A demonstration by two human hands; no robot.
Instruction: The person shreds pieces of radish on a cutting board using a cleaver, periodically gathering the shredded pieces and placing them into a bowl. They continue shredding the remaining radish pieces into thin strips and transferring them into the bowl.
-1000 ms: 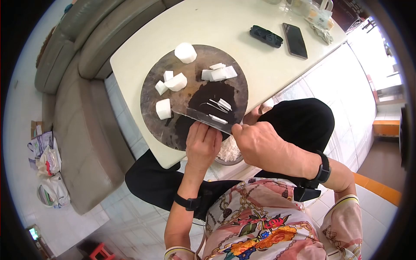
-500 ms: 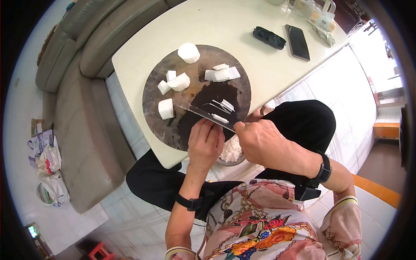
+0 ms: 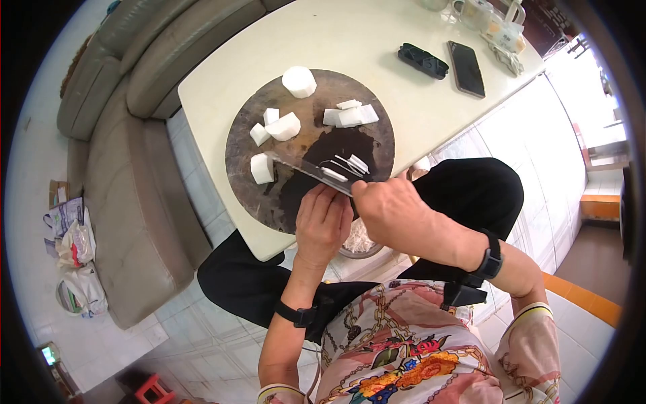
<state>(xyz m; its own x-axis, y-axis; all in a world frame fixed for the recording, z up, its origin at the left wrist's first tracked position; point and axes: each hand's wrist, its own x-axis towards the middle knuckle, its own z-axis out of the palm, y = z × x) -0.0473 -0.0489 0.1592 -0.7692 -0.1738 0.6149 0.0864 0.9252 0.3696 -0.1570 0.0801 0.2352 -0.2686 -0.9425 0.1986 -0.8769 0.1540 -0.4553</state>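
My right hand (image 3: 393, 212) grips a kitchen knife (image 3: 303, 167) by its handle. The blade slants over a round, dark-stained chopping board (image 3: 242, 195), its tip toward a cut chunk of white radish (image 3: 262, 169). Close behind the blade, my left hand (image 3: 324, 225) is closed with its fingers bent together at the board's near edge; whatever lies under the fingertips is hidden. A thin white strip (image 3: 334, 174) sits along the blade, and more cut strips (image 3: 358, 163) lie just beyond it. Flat slices (image 3: 350, 116) are piled farther back.
More radish chunks (image 3: 284, 126) and a thick round piece (image 3: 299, 81) are on the board. A bowl of pale shreds (image 3: 360, 242) stands below the table (image 3: 208, 87). Farther off are a black case (image 3: 422, 60) and a phone (image 3: 466, 69). A grey sofa (image 3: 138, 222) is on the left.
The knife and my right hand have shifted slightly left and away from me over the board, with the white strip along the blade. My left hand stays near the same spot. The view shifted slightly.
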